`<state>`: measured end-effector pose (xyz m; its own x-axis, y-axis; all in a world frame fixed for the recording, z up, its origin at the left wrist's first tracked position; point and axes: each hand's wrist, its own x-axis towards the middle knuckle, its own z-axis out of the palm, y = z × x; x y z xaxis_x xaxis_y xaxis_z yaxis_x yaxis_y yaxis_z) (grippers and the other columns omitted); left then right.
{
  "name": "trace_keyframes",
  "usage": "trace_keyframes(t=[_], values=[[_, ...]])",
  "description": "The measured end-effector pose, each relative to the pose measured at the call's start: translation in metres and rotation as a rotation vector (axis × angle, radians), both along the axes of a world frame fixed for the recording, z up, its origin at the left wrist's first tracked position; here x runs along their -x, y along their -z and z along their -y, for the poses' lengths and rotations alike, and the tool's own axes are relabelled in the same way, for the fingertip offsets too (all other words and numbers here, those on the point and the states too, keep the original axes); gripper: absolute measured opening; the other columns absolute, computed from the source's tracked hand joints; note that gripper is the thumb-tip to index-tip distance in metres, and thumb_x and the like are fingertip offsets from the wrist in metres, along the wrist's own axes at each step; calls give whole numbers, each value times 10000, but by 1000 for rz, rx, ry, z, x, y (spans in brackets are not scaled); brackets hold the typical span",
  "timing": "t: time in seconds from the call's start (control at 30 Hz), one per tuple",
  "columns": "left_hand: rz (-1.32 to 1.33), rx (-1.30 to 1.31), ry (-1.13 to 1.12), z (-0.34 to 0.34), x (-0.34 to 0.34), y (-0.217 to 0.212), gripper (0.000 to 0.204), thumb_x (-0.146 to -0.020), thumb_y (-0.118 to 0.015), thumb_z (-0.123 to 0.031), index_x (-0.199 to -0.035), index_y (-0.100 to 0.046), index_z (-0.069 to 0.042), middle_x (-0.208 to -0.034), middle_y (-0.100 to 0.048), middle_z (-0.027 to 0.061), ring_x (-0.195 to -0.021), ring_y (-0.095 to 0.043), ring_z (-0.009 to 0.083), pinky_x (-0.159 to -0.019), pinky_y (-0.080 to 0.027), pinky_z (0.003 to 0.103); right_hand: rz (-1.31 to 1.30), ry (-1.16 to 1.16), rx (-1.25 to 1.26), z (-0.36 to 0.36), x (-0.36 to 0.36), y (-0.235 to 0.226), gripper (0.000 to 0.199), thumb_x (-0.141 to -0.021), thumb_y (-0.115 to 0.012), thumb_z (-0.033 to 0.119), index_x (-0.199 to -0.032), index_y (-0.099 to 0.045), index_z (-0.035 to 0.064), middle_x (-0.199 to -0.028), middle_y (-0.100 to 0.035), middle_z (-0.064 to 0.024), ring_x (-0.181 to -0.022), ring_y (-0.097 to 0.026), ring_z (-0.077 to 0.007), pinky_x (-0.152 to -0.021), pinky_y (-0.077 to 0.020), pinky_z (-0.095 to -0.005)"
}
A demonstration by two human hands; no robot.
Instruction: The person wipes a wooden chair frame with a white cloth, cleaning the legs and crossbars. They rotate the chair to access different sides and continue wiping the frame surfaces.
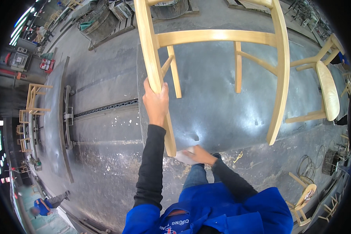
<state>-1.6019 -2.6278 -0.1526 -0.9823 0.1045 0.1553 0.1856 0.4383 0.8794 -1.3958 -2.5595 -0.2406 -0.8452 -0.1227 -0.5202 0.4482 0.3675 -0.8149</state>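
Observation:
A pale wooden chair frame (218,36) stands over a dark grey, shiny work surface (218,117). My left hand (156,102) is closed around its left upright, below the crossrail. Low down by the end of that same upright is my right hand (202,155), its fingers closed on a whitish pad (184,155), perhaps folded cloth or abrasive sheet. The pad lies at the leg's lower end, beside the surface's near edge; whether it touches the wood I cannot tell. Part of the right hand is blurred.
Another wooden chair (327,91) lies on the right end of the surface. More chair frames (36,99) stand on a line at the left. A chain track (105,108) crosses the floor. Large bins (99,25) sit behind. A person in blue (43,206) is far left.

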Motion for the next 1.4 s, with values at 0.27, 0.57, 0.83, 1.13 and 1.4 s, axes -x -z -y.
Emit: trace_keyframes(t=[0.27, 0.57, 0.83, 1.13, 1.4], values=[[83, -110, -7, 20, -42, 13, 509, -808, -657, -105, -1257, -454, 23, -864, -669, 198, -813, -691, 304, -730, -520, 378, -1140, 64, -1008, -72, 140, -86, 321, -849, -617, 222, -1149, -682, 130, -1538, -260, -114, -1399, -259, -356, -1112, -248, -528], [121, -179, 16, 32, -79, 31, 525, -812, -664, -74, -1274, -440, 35, -888, -651, 175, -790, -662, 270, -729, -507, 363, -935, 260, -1565, -177, 140, -63, 324, -833, -605, 203, -1130, -662, 88, -1558, -221, 37, -1434, -205, -239, -1122, -255, -514], [40, -145, 22, 37, -93, 43, 556, -836, -687, -152, -1282, -425, 50, -973, -626, 195, -853, -637, 271, -771, -492, 369, -897, 1119, -326, -237, 33, -96, 481, -924, -578, 219, -1345, -443, 28, -1413, -429, -176, -1281, -437, -299, -1073, -336, -395], [28, -156, 34, 47, -114, 50, 548, -845, -685, -160, -1282, -427, 44, -992, -622, 189, -876, -625, 270, -787, -483, 366, -928, 1713, 1113, -206, 52, -121, 465, -950, -481, 322, -1258, -494, -26, -1247, -569, -179, -1133, -565, -320, -993, -447, -419], [14, -171, 59, 46, -117, 60, 556, -819, -689, -116, -1281, -426, 49, -997, -617, 211, -872, -626, 297, -783, -485, 378, -517, 1020, 1507, -53, 125, -120, 535, -911, -559, 405, -1239, -528, -16, -1219, -593, -192, -1116, -580, -303, -995, -442, -433]])
